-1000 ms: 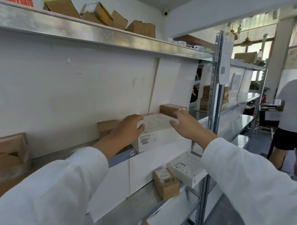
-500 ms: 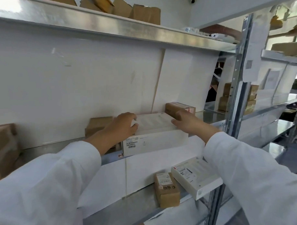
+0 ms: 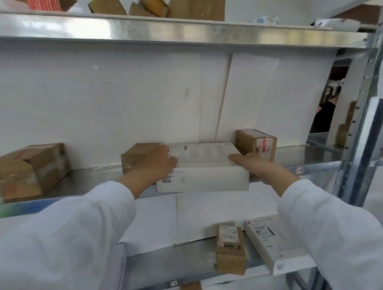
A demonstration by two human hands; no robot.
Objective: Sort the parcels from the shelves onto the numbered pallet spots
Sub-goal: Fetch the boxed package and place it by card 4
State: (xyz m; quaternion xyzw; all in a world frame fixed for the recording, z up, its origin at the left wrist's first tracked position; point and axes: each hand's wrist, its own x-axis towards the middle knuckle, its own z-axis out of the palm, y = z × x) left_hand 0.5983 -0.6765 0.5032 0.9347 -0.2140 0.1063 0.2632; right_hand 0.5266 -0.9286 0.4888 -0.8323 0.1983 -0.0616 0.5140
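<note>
Head view: your left hand (image 3: 156, 164) and right hand (image 3: 253, 167) clasp the white parcel (image 3: 200, 177) from either side. Each grip is closed on one end, left fingers curled over the top edge, right thumb lying on the top face. The parcel sits at the near edge of the middle shelf (image 3: 306, 160), its front face covering the shelf lip. A taped brown box (image 3: 133, 155) stands just behind your left hand, and a labelled brown box (image 3: 256, 143) stands at the parcel's far right corner.
</note>
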